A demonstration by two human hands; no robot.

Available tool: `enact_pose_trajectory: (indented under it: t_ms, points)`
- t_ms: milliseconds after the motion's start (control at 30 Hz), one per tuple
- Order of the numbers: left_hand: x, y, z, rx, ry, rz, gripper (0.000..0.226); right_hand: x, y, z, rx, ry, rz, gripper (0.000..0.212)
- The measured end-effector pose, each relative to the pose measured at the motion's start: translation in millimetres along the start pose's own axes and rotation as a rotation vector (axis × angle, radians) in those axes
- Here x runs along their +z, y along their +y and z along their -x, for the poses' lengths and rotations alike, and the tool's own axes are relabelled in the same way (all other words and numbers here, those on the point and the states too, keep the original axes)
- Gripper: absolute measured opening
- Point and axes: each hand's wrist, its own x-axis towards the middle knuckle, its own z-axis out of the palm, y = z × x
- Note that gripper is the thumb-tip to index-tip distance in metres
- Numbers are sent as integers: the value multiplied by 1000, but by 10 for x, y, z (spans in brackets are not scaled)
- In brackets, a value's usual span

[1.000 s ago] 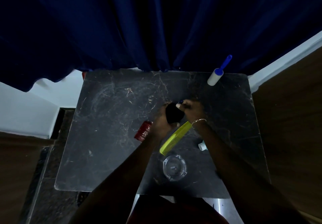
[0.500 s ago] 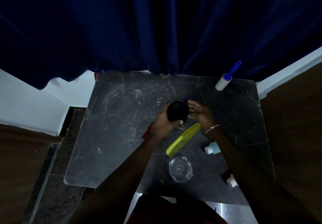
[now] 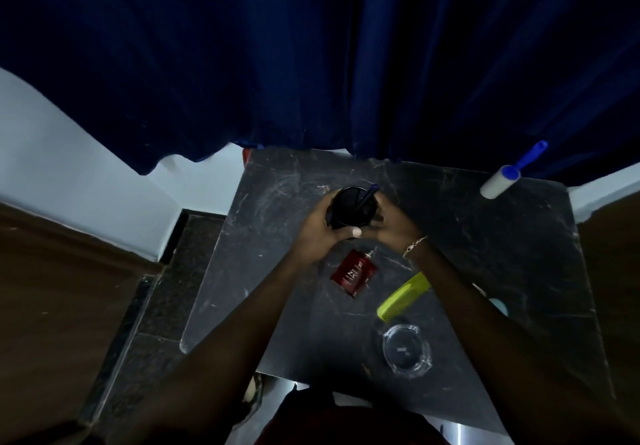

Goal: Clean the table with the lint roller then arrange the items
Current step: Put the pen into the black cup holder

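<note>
A black cup (image 3: 351, 204) with a blue pen in it sits over the far middle of the dark marble table (image 3: 502, 254). My left hand (image 3: 320, 233) grips its left side, thumb across the front. My right hand (image 3: 394, 226) curls round its right side. The white lint roller (image 3: 500, 185) with a blue handle lies at the table's far right corner, apart from both hands. A red perfume bottle (image 3: 353, 273) lies flat just below the cup. A yellow-green comb (image 3: 403, 297) lies to its right, partly under my right forearm.
A clear glass ashtray (image 3: 407, 349) stands near the front edge. A pale blue item (image 3: 498, 306) shows just past my right forearm. A dark blue curtain (image 3: 311, 64) hangs over the table's far edge. Floor drops off to the left of the table.
Both hands have carried the black cup away from me, toward the far middle of the table. The red bottle, hidden before by my left hand, now lies in full view.
</note>
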Motion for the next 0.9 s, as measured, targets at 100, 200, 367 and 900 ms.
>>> enact_pose_trajectory:
  t_ms: [100, 200, 367, 900]
  points:
    - [-314, -69, -35, -24, 3, -27, 87, 226, -94, -178, -21, -12, -17, 79]
    - [-647, -145, -109, -11, 22, -100, 84, 435, -205, -387, -31, -29, -22, 81]
    - [-1088, -201, -254, -18, 66, -207, 77, 736, -326, -808, -26, -52, 5, 84]
    - [-1938, -731, -1044, -185, 205, -372, 74, 1371, -618, -2105, -18, -78, 222, 98]
